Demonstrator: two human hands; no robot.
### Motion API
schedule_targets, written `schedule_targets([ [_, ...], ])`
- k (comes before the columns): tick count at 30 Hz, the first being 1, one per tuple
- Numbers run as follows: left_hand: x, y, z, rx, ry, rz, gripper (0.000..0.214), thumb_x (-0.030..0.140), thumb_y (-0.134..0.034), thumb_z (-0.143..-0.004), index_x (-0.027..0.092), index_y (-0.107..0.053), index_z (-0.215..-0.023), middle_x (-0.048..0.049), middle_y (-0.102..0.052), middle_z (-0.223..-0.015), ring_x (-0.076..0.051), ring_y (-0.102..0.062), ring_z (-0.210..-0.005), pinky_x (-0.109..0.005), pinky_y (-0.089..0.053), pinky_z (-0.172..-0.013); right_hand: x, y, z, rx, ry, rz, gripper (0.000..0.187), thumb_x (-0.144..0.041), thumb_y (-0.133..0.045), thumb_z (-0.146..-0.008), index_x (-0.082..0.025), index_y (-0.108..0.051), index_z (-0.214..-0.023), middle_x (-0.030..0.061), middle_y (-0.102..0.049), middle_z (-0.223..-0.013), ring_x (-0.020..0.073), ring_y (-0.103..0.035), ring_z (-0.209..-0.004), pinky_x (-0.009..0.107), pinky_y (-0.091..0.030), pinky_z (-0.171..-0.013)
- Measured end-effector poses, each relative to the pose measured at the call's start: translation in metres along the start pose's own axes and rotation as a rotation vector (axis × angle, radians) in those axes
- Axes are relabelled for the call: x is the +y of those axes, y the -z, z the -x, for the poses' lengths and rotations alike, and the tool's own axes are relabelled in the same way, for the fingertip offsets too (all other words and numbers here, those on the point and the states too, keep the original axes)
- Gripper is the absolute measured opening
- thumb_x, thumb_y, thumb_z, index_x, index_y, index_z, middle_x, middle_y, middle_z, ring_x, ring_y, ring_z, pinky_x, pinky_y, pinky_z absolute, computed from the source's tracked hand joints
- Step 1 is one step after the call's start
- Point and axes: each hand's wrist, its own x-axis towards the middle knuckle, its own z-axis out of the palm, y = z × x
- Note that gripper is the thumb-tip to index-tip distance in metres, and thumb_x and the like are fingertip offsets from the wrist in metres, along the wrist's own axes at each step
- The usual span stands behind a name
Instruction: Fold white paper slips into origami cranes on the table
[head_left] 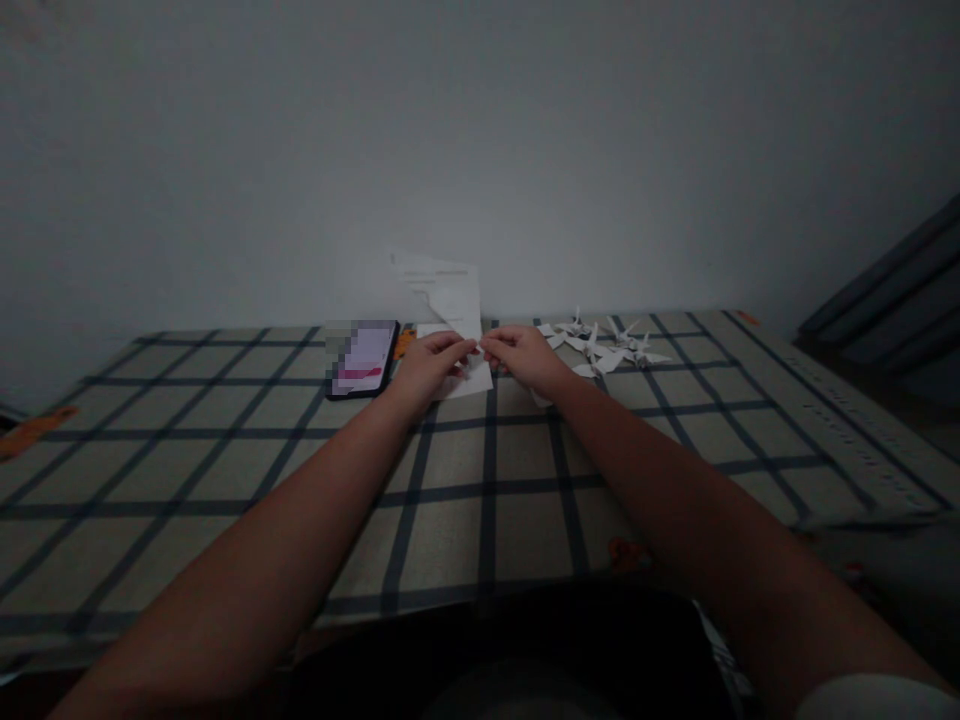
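Observation:
My left hand (pixel 433 362) and my right hand (pixel 523 356) meet at the far side of the checked tablecloth (pixel 225 450). Both pinch a small piece of white paper (pixel 478 350) between their fingertips, and its folded shape is too small to make out. Under the hands lies a flat white sheet (pixel 472 380). Another white sheet (pixel 442 292) with faint print leans against the wall just behind them.
A phone (pixel 363 357) with a lit screen lies left of my left hand. Several white folded paper cranes (pixel 604 346) sit right of my right hand. A dark slanted object (pixel 892 300) stands at the far right. Orange bits (pixel 30 432) show at the left edge.

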Motion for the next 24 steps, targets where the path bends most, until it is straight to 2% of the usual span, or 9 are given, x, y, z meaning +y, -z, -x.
schedule_targets([
  [6, 0.0006, 0.0008, 0.0001, 0.014, -0.035, -0.038, 0.036, 0.052, -0.077, -0.069, 0.017, -0.075, -0.075, -0.0056, -0.072, -0.078, -0.015, -0.058, -0.067, -0.024, -0.047, -0.060, 0.0011, 0.0005, -0.0009, -0.002, -0.044, -0.025, 0.022, -0.032, -0.058, -0.086, -0.015, -0.064, -0.074, -0.0006, -0.060, -0.067, 0.0093, -0.051, -0.059, 0.025, -0.040, -0.060],
  [15, 0.0045, -0.0007, 0.0022, 0.088, -0.083, -0.141, 0.028, 0.044, -0.073, -0.072, 0.016, -0.073, -0.068, -0.0036, -0.070, -0.069, -0.012, -0.053, -0.057, -0.024, -0.043, -0.056, 0.0025, 0.0007, 0.0000, -0.044, -0.030, 0.025, 0.029, -0.038, -0.056, -0.088, -0.015, -0.063, -0.072, 0.0006, -0.061, -0.068, 0.0102, -0.052, -0.060, 0.026, -0.040, -0.061],
  [24, -0.0009, 0.0022, -0.0024, 0.091, -0.125, -0.195, 0.026, 0.041, -0.072, -0.073, 0.017, -0.068, -0.065, -0.0009, -0.066, -0.063, -0.011, -0.052, -0.052, -0.024, -0.042, -0.054, -0.0022, -0.0001, 0.0036, -0.060, 0.003, 0.073, 0.024, -0.036, -0.059, -0.084, -0.015, -0.065, -0.074, -0.0009, -0.058, -0.065, 0.0106, -0.050, -0.060, 0.026, -0.036, -0.060],
])
